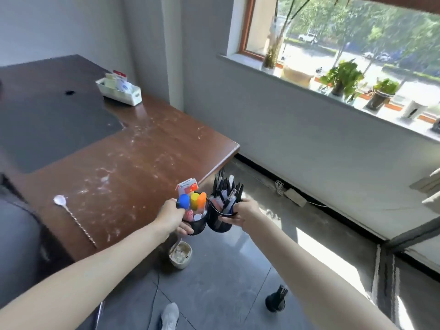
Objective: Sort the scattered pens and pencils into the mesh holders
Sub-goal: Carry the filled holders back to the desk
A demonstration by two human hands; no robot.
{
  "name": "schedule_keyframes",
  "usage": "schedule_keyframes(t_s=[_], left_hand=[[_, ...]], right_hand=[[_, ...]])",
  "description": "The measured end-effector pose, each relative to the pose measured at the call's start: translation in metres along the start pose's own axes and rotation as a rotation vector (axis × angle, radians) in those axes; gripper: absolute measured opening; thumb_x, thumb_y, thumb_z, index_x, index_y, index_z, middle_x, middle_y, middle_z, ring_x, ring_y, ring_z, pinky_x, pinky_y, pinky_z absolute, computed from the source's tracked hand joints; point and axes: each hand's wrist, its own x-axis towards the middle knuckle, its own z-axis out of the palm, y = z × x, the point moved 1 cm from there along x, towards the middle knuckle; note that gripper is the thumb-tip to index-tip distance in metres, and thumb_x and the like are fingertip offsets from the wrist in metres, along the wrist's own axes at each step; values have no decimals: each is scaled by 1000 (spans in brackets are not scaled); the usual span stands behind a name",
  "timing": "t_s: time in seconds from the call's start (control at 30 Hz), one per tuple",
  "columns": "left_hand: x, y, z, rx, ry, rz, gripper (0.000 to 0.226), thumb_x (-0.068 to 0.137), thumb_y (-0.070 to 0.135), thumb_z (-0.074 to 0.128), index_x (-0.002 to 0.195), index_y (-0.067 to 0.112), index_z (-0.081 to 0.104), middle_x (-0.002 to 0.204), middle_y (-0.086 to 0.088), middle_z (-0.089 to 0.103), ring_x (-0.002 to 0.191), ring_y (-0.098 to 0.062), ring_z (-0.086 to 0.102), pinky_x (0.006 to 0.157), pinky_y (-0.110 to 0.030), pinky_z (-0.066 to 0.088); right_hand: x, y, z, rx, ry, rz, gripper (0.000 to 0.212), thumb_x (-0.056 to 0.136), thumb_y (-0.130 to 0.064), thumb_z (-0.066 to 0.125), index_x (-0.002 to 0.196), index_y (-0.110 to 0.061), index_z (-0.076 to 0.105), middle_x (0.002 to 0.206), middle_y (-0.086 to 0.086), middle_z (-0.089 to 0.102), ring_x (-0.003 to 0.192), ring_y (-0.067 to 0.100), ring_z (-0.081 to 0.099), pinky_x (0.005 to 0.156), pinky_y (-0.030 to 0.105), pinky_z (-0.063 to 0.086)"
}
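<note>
My left hand [173, 217] grips a black mesh holder [198, 226] filled with thick markers with blue, yellow and orange caps and a small red-and-white box. My right hand [240, 214] grips a second black mesh holder [220, 221] packed with several black and white pens standing upright. Both holders are held side by side, touching, in the air just off the near right edge of the brown desk [133, 158], above the floor.
On the desk lie a long spoon [73, 219] at the near left and a white tray of packets [119, 90] at the back. A bowl [180, 254] and a third black holder [276, 298] stand on the grey floor. Potted plants line the windowsill.
</note>
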Motion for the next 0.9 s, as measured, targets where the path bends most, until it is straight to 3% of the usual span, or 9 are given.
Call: schedule_keyframes(t_s=[0.1, 0.2, 0.37, 0.43, 0.6, 0.77, 0.9], left_hand=[[15, -15, -55, -50, 77, -41, 28, 93, 3, 26, 116, 5, 42, 93, -20, 62, 44, -22, 64, 39, -24, 49], [30, -29, -103, -93, 151, -82, 32, 92, 2, 26, 120, 4, 41, 87, -20, 61, 43, -21, 64, 38, -22, 48], [56, -48, -157, -201, 282, -178, 28, 97, 4, 29, 123, 1, 37, 85, -23, 62, 35, -17, 60, 34, -19, 46], [68, -56, -167, -238, 330, -210, 29, 98, 5, 30, 126, 2, 36, 78, -20, 61, 34, -17, 60, 32, -18, 45], [95, -71, -184, -270, 400, -296, 34, 99, 8, 34, 133, 4, 34, 89, -18, 63, 37, -16, 61, 34, -18, 46], [116, -80, -190, -257, 432, -350, 37, 100, 11, 36, 136, 6, 34, 84, -13, 63, 40, -16, 63, 35, -17, 46], [129, -81, -190, -258, 414, -350, 36, 100, 11, 36, 136, 6, 33, 73, -10, 59, 36, -14, 61, 33, -16, 44]], right_hand=[[12, -4, 68, -71, -49, -33, 39, 84, 21, 38, 115, 3, 54, 120, 27, 52, 67, 46, 61, 31, 36, 48], [26, -3, 131, -89, -54, -47, 30, 88, 18, 36, 94, -2, 59, 117, 26, 51, 86, 55, 61, 28, 32, 45], [65, 8, 206, -104, 4, -88, 36, 92, 10, 36, 115, -6, 58, 123, 22, 54, 78, 51, 63, 32, 29, 48], [81, 9, 224, -100, 11, -91, 36, 93, 9, 35, 116, -7, 58, 122, 21, 56, 77, 49, 64, 34, 30, 49], [110, 6, 251, -175, 43, -81, 29, 91, 4, 44, 115, -5, 58, 119, 19, 56, 51, 43, 65, 37, 37, 52], [122, -3, 273, -187, 24, -96, 24, 93, 4, 42, 110, -11, 52, 110, 11, 50, 74, 44, 64, 33, 34, 50], [133, -10, 288, -250, -3, -116, 32, 91, 7, 37, 112, -14, 50, 112, 10, 50, 75, 45, 65, 34, 38, 51]])
